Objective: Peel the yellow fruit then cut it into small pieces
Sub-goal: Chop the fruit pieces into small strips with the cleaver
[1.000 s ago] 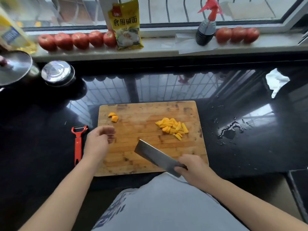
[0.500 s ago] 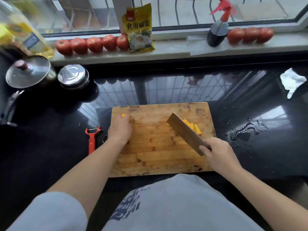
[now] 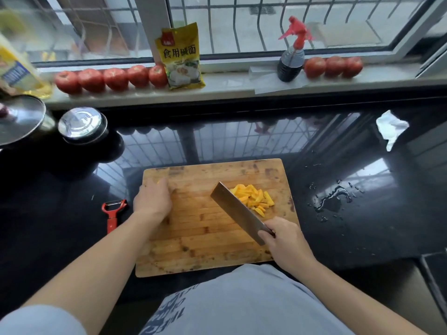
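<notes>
A pile of small yellow fruit pieces (image 3: 255,199) lies on the right half of the wooden cutting board (image 3: 205,250). My right hand (image 3: 284,240) grips the handle of a cleaver (image 3: 233,210). Its blade slants up and to the left, and its far edge lies against the left side of the pile. My left hand (image 3: 152,201) sits at the board's far left corner, fingers curled down over the stray fruit pieces there. Only a sliver of yellow fruit (image 3: 158,182) shows at the fingertips.
A red peeler (image 3: 113,213) lies on the black counter left of the board. Two steel pots with lids (image 3: 82,125) stand at the far left. Water drops (image 3: 333,199) and a crumpled tissue (image 3: 390,128) are on the right. Tomatoes (image 3: 113,78), a yellow packet (image 3: 181,56) and a spray bottle (image 3: 290,61) line the windowsill.
My left hand has gone from the board's left edge up to the two stray pieces at the far left corner and covered them. The cleaver has swung up against the pile.
</notes>
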Action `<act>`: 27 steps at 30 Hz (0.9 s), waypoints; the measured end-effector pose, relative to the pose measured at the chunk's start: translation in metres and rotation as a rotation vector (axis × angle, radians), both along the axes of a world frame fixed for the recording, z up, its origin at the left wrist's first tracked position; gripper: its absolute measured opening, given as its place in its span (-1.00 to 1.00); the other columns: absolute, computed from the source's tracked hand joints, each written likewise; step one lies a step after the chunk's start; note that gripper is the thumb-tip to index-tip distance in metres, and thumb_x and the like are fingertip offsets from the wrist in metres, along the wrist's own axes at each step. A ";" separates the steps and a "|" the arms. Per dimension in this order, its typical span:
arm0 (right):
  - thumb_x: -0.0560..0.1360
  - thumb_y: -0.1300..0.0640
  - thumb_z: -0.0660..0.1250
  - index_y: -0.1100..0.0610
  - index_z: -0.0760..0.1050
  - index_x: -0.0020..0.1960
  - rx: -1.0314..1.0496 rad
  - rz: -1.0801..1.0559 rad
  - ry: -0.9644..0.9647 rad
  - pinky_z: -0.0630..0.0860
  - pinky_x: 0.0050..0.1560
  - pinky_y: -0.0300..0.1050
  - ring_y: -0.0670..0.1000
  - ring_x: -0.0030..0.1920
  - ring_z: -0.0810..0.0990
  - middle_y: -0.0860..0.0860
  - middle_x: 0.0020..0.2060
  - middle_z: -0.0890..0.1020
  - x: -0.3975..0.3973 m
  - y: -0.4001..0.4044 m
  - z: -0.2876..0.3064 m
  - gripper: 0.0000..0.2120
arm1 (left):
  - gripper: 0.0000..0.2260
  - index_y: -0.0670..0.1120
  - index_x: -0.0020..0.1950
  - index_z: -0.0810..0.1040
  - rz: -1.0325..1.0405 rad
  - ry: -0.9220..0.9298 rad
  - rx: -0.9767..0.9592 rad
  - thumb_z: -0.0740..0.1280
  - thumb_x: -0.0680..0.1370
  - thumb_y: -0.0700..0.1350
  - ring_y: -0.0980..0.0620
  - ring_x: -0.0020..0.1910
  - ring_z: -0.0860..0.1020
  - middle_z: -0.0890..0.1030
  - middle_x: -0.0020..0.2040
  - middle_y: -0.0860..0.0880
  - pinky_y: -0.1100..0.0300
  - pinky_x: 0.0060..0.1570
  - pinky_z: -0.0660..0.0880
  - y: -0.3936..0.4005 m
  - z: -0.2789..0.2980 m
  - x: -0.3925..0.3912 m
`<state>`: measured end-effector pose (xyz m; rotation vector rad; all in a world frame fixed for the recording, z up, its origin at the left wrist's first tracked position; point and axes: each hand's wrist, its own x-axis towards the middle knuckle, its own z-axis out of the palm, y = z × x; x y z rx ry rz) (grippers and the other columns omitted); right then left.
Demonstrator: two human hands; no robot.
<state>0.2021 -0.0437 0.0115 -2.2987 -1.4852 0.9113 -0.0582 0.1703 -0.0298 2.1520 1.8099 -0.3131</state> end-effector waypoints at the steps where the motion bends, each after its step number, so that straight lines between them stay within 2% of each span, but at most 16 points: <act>1: 0.62 0.02 0.34 -0.07 0.59 -0.06 0.000 0.000 0.001 0.58 -0.14 -0.10 -0.11 -0.12 0.52 -0.16 -0.14 0.55 0.000 0.001 0.000 -0.91 | -0.81 -0.08 0.25 0.46 0.010 0.003 -0.011 0.20 0.65 -0.17 -0.31 0.17 0.53 0.48 0.26 -0.25 -0.14 0.02 0.52 -0.002 -0.002 -0.001; 4: 0.62 0.01 0.33 -0.07 0.59 -0.01 0.003 -0.010 0.002 0.57 -0.16 -0.12 -0.12 -0.11 0.52 -0.17 -0.13 0.55 -0.002 0.005 -0.001 -0.93 | -0.73 -0.10 0.34 0.45 0.051 -0.019 -0.070 0.21 0.64 -0.18 -0.32 0.16 0.56 0.55 0.22 -0.26 -0.09 0.03 0.50 -0.006 -0.001 -0.001; 6: 0.61 0.00 0.34 -0.08 0.59 -0.01 0.007 -0.012 0.001 0.49 -0.22 -0.22 -0.15 -0.13 0.51 -0.19 -0.13 0.54 -0.003 0.008 -0.002 -0.93 | -0.81 -0.10 0.24 0.49 0.103 -0.029 -0.141 0.25 0.64 -0.12 -0.23 0.07 0.58 0.61 0.16 -0.20 0.00 -0.03 0.49 -0.016 0.003 0.005; 8: 0.61 0.01 0.35 -0.11 0.57 -0.03 0.006 -0.015 -0.002 0.38 -0.29 -0.31 -0.18 -0.16 0.49 -0.20 -0.15 0.53 -0.004 0.010 -0.004 -0.94 | -0.87 -0.13 0.06 0.54 0.188 -0.080 -0.299 0.29 0.66 -0.08 -0.11 -0.07 0.61 0.67 0.05 -0.15 0.01 -0.06 0.57 -0.035 0.005 0.017; 10: 0.61 0.02 0.35 -0.12 0.55 -0.03 -0.007 -0.023 0.010 0.33 -0.31 -0.35 -0.18 -0.16 0.49 -0.21 -0.15 0.52 -0.007 0.012 -0.005 -0.94 | -0.81 -0.25 -0.05 0.57 0.414 -0.282 -0.539 0.28 0.67 -0.15 -0.10 -0.25 0.70 0.71 -0.16 -0.16 -0.06 -0.13 0.70 -0.060 0.002 0.037; 11: 0.61 0.02 0.35 -0.11 0.56 -0.02 -0.015 -0.027 0.020 0.34 -0.30 -0.36 -0.17 -0.16 0.50 -0.21 -0.15 0.51 -0.009 0.012 -0.006 -0.95 | -0.77 -0.30 -0.06 0.59 0.556 -0.391 -0.642 0.27 0.69 -0.18 -0.09 -0.32 0.72 0.72 -0.23 -0.17 -0.03 -0.22 0.72 -0.074 0.002 0.048; 13: 0.61 0.02 0.35 -0.10 0.56 0.01 -0.034 -0.028 0.027 0.36 -0.30 -0.36 -0.16 -0.15 0.51 -0.22 -0.16 0.51 -0.012 0.013 -0.006 -0.97 | -0.70 -0.34 -0.04 0.62 0.748 -0.505 -0.798 0.22 0.72 -0.17 -0.10 -0.32 0.74 0.73 -0.27 -0.21 0.07 -0.31 0.70 -0.101 0.006 0.066; 15: 0.62 0.02 0.34 -0.10 0.58 0.02 -0.043 -0.021 0.011 0.34 -0.31 -0.36 -0.16 -0.16 0.51 -0.21 -0.16 0.51 -0.015 0.011 -0.006 -0.96 | -0.65 -0.35 -0.03 0.64 0.798 -0.571 -0.908 0.19 0.73 -0.15 -0.14 -0.24 0.76 0.74 -0.23 -0.23 0.05 -0.20 0.72 -0.122 0.008 0.075; 20: 0.66 0.00 0.25 -0.08 0.51 0.01 -0.043 0.049 -0.073 0.28 -0.35 -0.37 -0.18 -0.24 0.49 -0.19 -0.20 0.52 -0.023 -0.002 -0.001 -0.91 | -0.74 -0.30 0.06 0.61 0.838 -0.682 -0.899 0.27 0.71 -0.11 -0.14 -0.26 0.75 0.75 -0.22 -0.20 0.03 -0.25 0.72 -0.136 0.008 0.069; 22: 0.68 -0.01 0.19 -0.08 0.42 -0.04 -0.051 0.127 -0.113 0.25 -0.40 -0.33 -0.16 -0.31 0.47 -0.15 -0.23 0.52 -0.025 -0.006 0.003 -0.88 | -0.72 -0.30 0.06 0.62 0.843 -0.723 -0.912 0.30 0.70 -0.07 -0.12 -0.24 0.76 0.76 -0.21 -0.18 0.04 -0.23 0.72 -0.139 0.007 0.073; 24: 0.69 0.01 0.14 -0.06 0.32 -0.10 -0.035 0.214 -0.156 0.27 -0.41 -0.21 -0.08 -0.34 0.47 -0.12 -0.29 0.48 -0.025 -0.008 0.005 -0.82 | -0.69 -0.30 0.03 0.64 0.875 -0.773 -0.941 0.30 0.70 -0.05 -0.13 -0.23 0.76 0.76 -0.20 -0.18 0.05 -0.24 0.72 -0.143 0.005 0.082; 27: 0.68 0.08 0.12 -0.01 0.24 -0.13 -0.024 0.300 -0.232 0.28 -0.36 -0.03 0.13 -0.28 0.56 -0.09 -0.33 0.45 -0.024 -0.012 0.004 -0.79 | -0.67 -0.31 0.00 0.64 0.942 -0.832 -0.971 0.31 0.70 -0.04 -0.16 -0.20 0.76 0.75 -0.19 -0.21 0.02 -0.20 0.72 -0.146 0.001 0.088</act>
